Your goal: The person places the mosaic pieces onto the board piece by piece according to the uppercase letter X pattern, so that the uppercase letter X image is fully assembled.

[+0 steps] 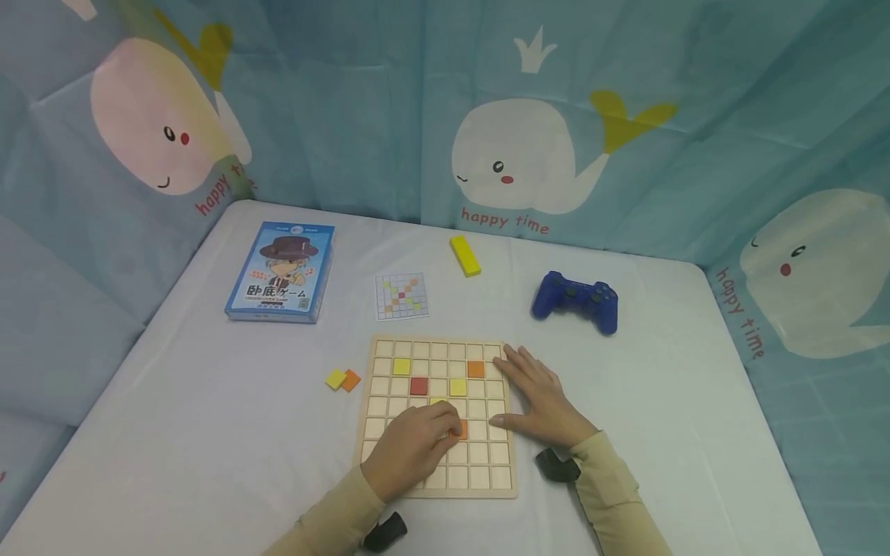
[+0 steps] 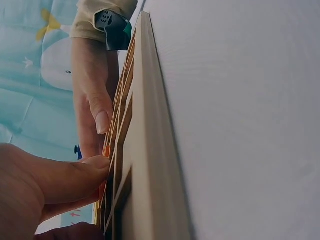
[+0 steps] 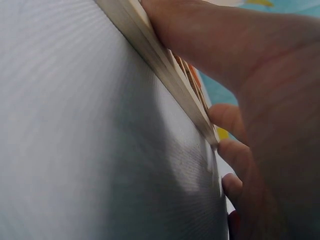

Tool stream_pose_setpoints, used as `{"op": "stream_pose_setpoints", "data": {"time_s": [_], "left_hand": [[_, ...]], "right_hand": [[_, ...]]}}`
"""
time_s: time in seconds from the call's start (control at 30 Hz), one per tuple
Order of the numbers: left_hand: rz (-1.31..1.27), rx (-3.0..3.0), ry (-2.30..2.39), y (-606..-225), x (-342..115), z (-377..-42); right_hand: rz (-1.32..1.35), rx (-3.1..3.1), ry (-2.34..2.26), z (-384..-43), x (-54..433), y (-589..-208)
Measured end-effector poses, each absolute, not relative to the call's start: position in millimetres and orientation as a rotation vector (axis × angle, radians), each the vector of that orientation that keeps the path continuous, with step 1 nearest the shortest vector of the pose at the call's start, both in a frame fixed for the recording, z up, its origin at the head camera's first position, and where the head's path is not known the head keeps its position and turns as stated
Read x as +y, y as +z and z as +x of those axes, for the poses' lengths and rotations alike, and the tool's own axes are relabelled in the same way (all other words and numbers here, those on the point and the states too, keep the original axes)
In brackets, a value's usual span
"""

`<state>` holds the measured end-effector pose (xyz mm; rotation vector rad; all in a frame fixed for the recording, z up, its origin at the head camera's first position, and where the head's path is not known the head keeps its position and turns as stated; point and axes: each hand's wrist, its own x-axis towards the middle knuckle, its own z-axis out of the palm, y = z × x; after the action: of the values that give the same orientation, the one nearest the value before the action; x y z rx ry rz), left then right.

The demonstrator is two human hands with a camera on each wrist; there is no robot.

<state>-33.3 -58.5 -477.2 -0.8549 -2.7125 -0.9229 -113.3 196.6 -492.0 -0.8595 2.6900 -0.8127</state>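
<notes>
A wooden grid board (image 1: 497, 477) lies flat on the table. My left hand (image 1: 410, 444) reaches over its lower middle, thumb and fingers pinching an orange tile (image 1: 463, 429) at one of the cells. In the left wrist view the thumb (image 2: 75, 175) is right at that tile's edge. My right hand (image 1: 545, 398) rests with spread fingers along the board's right edge, thumb and fingertips on the rim. Set in other cells are a red tile (image 1: 419, 386), another orange tile (image 1: 476, 369) and several yellow tiles (image 1: 402, 367), one partly hidden behind the left hand.
Left of the board lie a loose yellow tile (image 1: 336, 379) and a loose orange tile (image 1: 351, 380), overlapping. Behind it are a printed pattern card (image 1: 402, 296), a yellow block (image 1: 465, 256), a blue game controller (image 1: 575, 301) and a blue game box (image 1: 281, 274).
</notes>
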Motion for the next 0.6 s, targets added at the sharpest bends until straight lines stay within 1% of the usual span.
{"op": "stream_pose_setpoints", "data": {"time_s": [0.4, 0.6], "left_hand": [[-0.859, -2.735, -0.922, -475.2, -59.5, -32.3], [-0.88, -2.709, -0.904, -467.5, -63.6, -31.4]], "right_hand": [[-0.855, 2.688, -0.823, -112.2, 196.7, -493.5], [-0.871, 2.696, -0.838, -111.7, 196.5, -494.0]]}}
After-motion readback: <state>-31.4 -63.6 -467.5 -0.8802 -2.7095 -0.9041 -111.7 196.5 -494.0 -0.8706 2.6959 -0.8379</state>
